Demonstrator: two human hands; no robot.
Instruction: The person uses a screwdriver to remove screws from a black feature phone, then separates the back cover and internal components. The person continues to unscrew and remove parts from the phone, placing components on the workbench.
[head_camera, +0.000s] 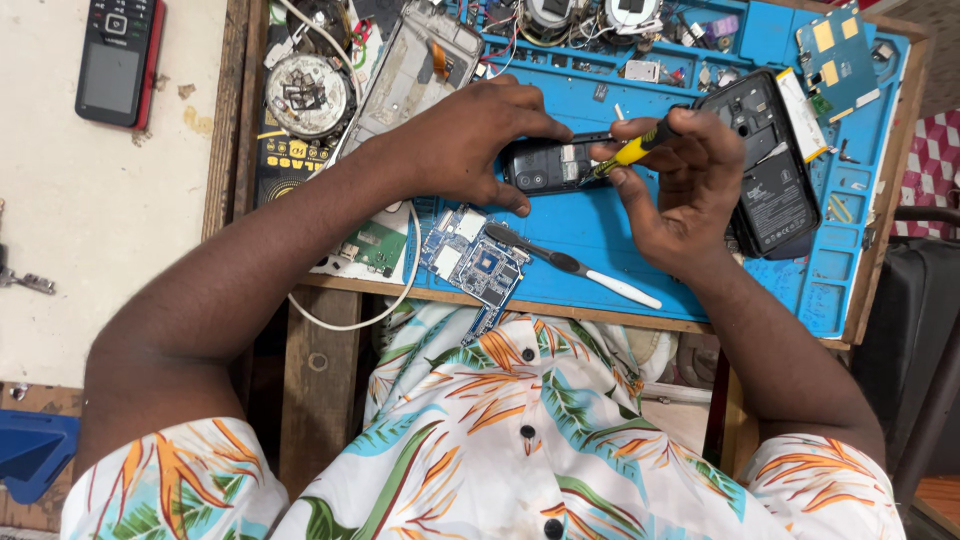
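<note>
On the blue mat (620, 235), the left hand (470, 140) arches over and pins the small black phone (548, 165); just beside it, the right hand (680, 170) pinches a yellow screwdriver (628, 154), tip angled onto the phone.

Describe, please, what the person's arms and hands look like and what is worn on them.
Both arms are bare from above the elbow down. The left hand and right hand wear no gloves, and no rings or watch show. Short sleeves of a white shirt with orange, green and light-blue leaf print cover the upper arms.
</note>
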